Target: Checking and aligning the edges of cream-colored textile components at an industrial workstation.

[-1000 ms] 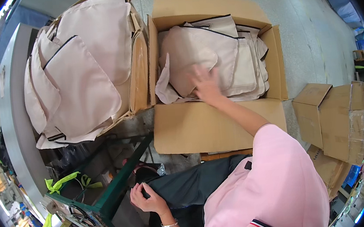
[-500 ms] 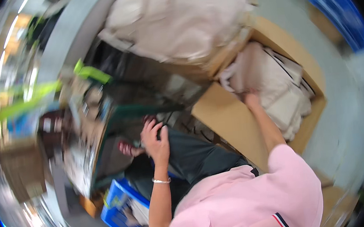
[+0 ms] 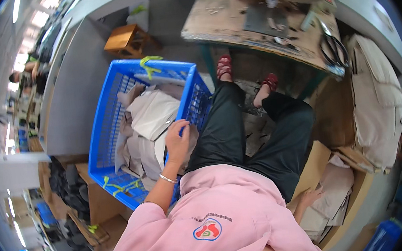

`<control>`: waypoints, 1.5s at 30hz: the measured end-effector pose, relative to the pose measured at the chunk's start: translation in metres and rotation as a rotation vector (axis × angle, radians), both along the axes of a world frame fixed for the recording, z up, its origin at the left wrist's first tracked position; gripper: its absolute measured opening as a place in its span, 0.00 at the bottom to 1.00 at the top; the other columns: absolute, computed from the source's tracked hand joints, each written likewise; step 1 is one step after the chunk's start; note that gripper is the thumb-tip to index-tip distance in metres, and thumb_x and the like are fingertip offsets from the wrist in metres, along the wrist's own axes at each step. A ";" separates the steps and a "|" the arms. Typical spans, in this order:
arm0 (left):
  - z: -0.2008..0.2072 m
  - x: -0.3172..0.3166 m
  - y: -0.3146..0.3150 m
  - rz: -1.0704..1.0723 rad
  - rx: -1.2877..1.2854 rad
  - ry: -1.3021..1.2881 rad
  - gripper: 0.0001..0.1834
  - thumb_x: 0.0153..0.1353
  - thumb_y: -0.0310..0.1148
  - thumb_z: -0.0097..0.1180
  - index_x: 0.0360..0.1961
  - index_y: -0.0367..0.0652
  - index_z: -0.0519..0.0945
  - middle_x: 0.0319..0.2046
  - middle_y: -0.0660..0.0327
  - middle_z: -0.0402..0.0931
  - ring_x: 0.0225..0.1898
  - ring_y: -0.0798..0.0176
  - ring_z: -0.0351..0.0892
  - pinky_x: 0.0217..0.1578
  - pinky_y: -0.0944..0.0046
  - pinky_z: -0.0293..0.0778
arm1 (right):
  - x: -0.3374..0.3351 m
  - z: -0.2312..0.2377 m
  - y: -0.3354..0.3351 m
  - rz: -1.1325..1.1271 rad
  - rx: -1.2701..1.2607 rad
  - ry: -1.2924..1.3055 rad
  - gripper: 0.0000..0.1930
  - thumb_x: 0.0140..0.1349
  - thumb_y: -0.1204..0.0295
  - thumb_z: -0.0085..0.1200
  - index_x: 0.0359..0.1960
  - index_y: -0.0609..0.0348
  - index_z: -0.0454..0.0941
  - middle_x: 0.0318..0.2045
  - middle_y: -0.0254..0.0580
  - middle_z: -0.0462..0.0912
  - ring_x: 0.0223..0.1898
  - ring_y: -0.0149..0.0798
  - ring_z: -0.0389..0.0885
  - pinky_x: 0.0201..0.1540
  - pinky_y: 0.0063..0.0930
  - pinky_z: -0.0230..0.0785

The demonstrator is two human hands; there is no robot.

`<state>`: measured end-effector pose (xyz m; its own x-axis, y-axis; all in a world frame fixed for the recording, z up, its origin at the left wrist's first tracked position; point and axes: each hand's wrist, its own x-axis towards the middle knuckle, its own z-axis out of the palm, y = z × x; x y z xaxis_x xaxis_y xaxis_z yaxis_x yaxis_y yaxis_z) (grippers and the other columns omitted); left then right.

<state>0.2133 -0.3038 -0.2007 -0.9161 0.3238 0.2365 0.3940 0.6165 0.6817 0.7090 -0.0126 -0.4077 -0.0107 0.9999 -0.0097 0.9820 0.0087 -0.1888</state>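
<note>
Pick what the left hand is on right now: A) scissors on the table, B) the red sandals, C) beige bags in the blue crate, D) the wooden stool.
C: the left hand rests on the beige bags piled in the blue crate, with its fingers bent over a bag's edge. The right hand is down at other beige pieces in a cardboard box.
</note>
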 end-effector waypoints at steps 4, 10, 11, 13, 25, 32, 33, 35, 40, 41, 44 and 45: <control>-0.038 -0.026 -0.094 0.257 -0.069 -0.070 0.09 0.59 0.30 0.60 0.38 0.39 0.84 0.43 0.50 0.83 0.47 0.46 0.81 0.52 0.53 0.74 | -0.050 0.061 0.031 0.236 0.153 0.086 0.30 0.66 0.73 0.56 0.69 0.64 0.62 0.72 0.69 0.48 0.70 0.65 0.56 0.68 0.47 0.60; -0.137 -0.017 -0.221 0.549 -0.233 -0.287 0.19 0.56 0.39 0.64 0.47 0.40 0.83 0.46 0.50 0.82 0.50 0.48 0.81 0.53 0.54 0.74 | -0.170 0.161 0.041 0.479 0.073 0.313 0.30 0.66 0.75 0.54 0.70 0.57 0.61 0.74 0.60 0.50 0.72 0.62 0.56 0.67 0.46 0.61; -0.145 -0.018 -0.227 0.569 -0.219 -0.308 0.19 0.56 0.39 0.64 0.47 0.40 0.83 0.46 0.50 0.82 0.50 0.48 0.81 0.53 0.54 0.74 | -0.189 0.169 0.040 0.506 0.080 0.298 0.30 0.66 0.75 0.54 0.70 0.57 0.61 0.74 0.60 0.50 0.72 0.62 0.56 0.67 0.46 0.61; -0.159 -0.014 -0.233 0.597 -0.177 -0.289 0.22 0.57 0.39 0.63 0.51 0.40 0.81 0.48 0.49 0.81 0.52 0.47 0.79 0.54 0.53 0.73 | -0.215 0.183 0.040 0.633 0.081 0.189 0.28 0.68 0.76 0.51 0.70 0.56 0.61 0.74 0.57 0.50 0.72 0.60 0.56 0.67 0.45 0.63; -0.227 -0.090 -0.227 0.393 -0.261 -0.137 0.25 0.58 0.37 0.60 0.57 0.43 0.78 0.60 0.47 0.72 0.61 0.41 0.69 0.63 0.47 0.64 | -0.301 0.239 -0.022 1.013 0.035 0.019 0.31 0.63 0.79 0.56 0.69 0.53 0.65 0.76 0.50 0.48 0.72 0.59 0.58 0.66 0.47 0.63; -0.220 -0.141 -0.224 0.032 -0.493 -0.232 0.10 0.58 0.37 0.59 0.38 0.48 0.87 0.53 0.52 0.79 0.60 0.42 0.71 0.60 0.48 0.67 | -0.290 0.231 -0.026 1.111 0.137 -0.228 0.29 0.64 0.73 0.57 0.67 0.53 0.66 0.75 0.50 0.50 0.74 0.56 0.53 0.71 0.47 0.54; -0.215 -0.147 -0.224 0.031 -0.489 -0.372 0.09 0.56 0.37 0.60 0.34 0.48 0.87 0.46 0.54 0.82 0.56 0.44 0.75 0.59 0.47 0.68 | -0.288 0.230 -0.024 1.138 0.153 -0.257 0.28 0.65 0.72 0.57 0.67 0.53 0.66 0.75 0.49 0.51 0.74 0.55 0.52 0.71 0.47 0.53; -0.204 -0.152 -0.232 0.024 -0.486 -0.515 0.08 0.55 0.38 0.60 0.30 0.48 0.88 0.40 0.56 0.85 0.52 0.46 0.78 0.59 0.47 0.68 | -0.291 0.230 -0.025 1.131 0.139 -0.250 0.27 0.65 0.72 0.57 0.67 0.53 0.67 0.75 0.49 0.51 0.74 0.56 0.51 0.71 0.48 0.52; -0.149 -0.148 -0.247 -0.306 -0.821 -0.368 0.11 0.50 0.42 0.66 0.29 0.48 0.89 0.33 0.54 0.85 0.39 0.52 0.84 0.52 0.55 0.73 | -0.288 0.222 -0.024 1.151 0.201 -0.288 0.26 0.67 0.69 0.55 0.66 0.53 0.68 0.74 0.49 0.53 0.75 0.56 0.49 0.71 0.49 0.52; -0.140 -0.149 -0.258 -0.300 -0.827 -0.369 0.11 0.50 0.42 0.66 0.29 0.48 0.89 0.33 0.54 0.85 0.39 0.52 0.84 0.52 0.55 0.73 | -0.288 0.223 -0.024 1.156 0.197 -0.282 0.26 0.67 0.69 0.55 0.66 0.53 0.68 0.74 0.49 0.53 0.75 0.56 0.49 0.71 0.49 0.52; -0.107 -0.160 -0.269 -0.008 -0.113 -0.736 0.11 0.56 0.39 0.64 0.32 0.43 0.88 0.32 0.63 0.85 0.36 0.66 0.80 0.44 0.66 0.73 | -0.286 0.228 -0.024 1.151 0.162 -0.285 0.25 0.67 0.69 0.54 0.66 0.53 0.68 0.74 0.48 0.53 0.75 0.56 0.48 0.71 0.50 0.52; -0.073 -0.164 -0.262 0.079 0.065 -0.729 0.11 0.59 0.38 0.62 0.33 0.41 0.87 0.31 0.66 0.83 0.35 0.71 0.78 0.42 0.68 0.72 | -0.285 0.228 -0.024 1.143 0.153 -0.285 0.25 0.67 0.69 0.54 0.66 0.53 0.68 0.75 0.47 0.53 0.75 0.55 0.49 0.71 0.50 0.51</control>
